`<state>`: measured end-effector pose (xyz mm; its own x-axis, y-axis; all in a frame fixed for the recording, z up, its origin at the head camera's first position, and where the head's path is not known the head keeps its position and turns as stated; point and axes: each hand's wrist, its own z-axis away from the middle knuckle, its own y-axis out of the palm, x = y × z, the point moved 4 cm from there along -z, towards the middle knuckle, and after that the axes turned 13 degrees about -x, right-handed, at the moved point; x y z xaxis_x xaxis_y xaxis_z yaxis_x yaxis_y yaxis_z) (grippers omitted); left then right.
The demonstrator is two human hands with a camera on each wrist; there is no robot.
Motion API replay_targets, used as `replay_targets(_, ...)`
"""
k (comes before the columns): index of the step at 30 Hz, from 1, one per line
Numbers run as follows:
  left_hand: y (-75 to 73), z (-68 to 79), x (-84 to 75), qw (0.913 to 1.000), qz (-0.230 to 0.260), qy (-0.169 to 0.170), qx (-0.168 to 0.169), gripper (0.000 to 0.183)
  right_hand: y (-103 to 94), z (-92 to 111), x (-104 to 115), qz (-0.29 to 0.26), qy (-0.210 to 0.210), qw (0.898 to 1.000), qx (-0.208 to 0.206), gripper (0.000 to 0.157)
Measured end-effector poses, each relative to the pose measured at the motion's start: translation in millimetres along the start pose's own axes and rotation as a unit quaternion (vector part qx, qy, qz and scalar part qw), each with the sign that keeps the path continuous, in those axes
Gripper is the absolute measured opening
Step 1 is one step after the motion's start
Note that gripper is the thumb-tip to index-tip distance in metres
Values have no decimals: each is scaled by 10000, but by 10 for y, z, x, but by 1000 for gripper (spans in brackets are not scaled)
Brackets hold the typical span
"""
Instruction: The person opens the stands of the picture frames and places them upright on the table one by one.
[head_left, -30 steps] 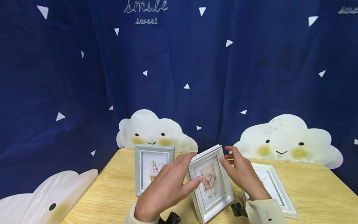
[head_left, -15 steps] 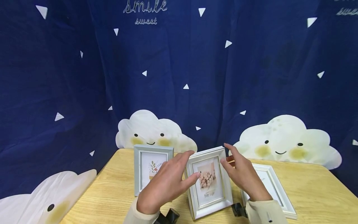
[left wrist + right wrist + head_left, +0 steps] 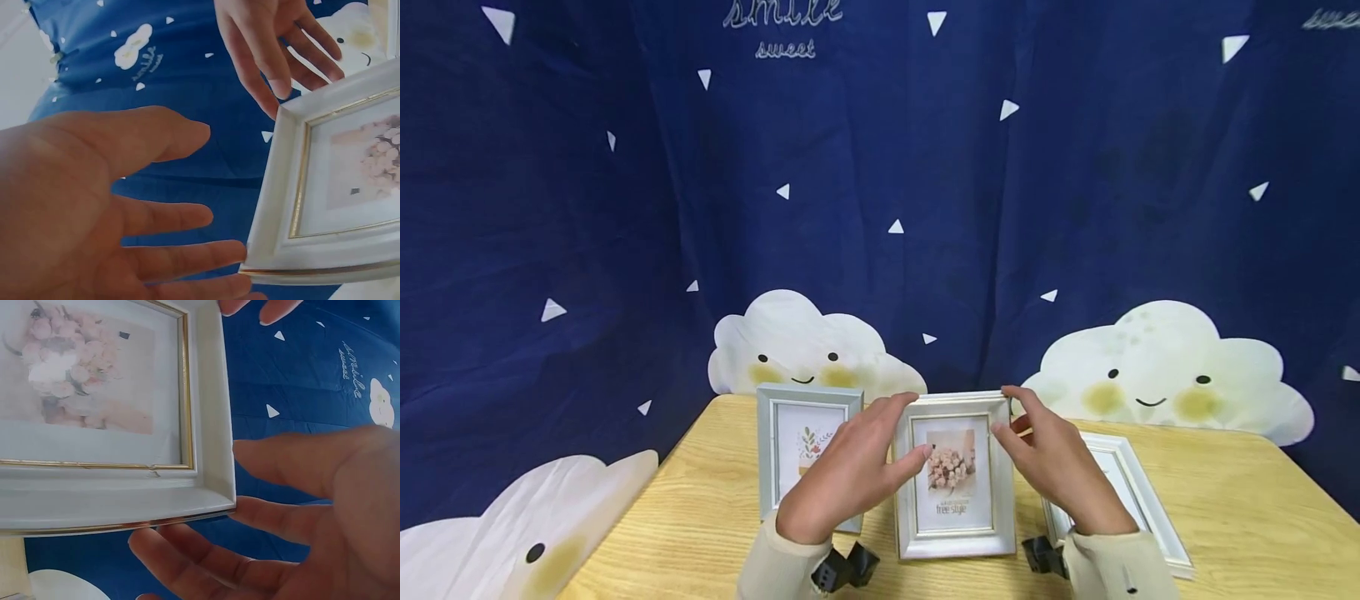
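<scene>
A white photo frame (image 3: 955, 545) with gold inner trim and a pink bouquet picture stands upright on the wooden table, facing me squarely. At its left edge is my left hand (image 3: 850, 479), thumb spread in front of the picture; in the left wrist view its long fingers are nearly straight and the tips meet the frame's corner. My right hand (image 3: 1052, 458) is at the upper right corner. In the right wrist view, the thumb and fingertips (image 3: 253, 453) touch the frame's corner and side with the fingers only lightly bent. The frame's back is hidden.
A grey-blue photo frame (image 3: 766, 450) with a plant picture stands just left, partly behind my left hand. Another white photo frame (image 3: 1153, 500) lies or leans low on the right, partly covered by my right arm. Behind the table (image 3: 685, 500) hangs a navy curtain (image 3: 850, 267).
The white bouquet frame has turned from an angle to face me squarely, its lower edge shifting back and levelling. Both hands have stayed at its upper sides with small shifts.
</scene>
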<state>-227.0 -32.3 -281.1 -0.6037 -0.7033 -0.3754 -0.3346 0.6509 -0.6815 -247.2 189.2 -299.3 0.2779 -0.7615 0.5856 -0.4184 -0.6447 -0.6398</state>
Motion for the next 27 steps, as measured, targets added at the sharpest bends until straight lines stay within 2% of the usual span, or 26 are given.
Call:
replay_targets(15,77,-24,129,9999,-58,40,73,56,-49,46,52,250,20,9996,143,45)
replay_targets(21,96,-39,138,9995,-240,121,161,58,-62,22,48,288,-44,9996,3,44)
replay_targets(27,98,-23,150,9993,-280,6,252,59,-38,30,33,280,13,9996,41,44)
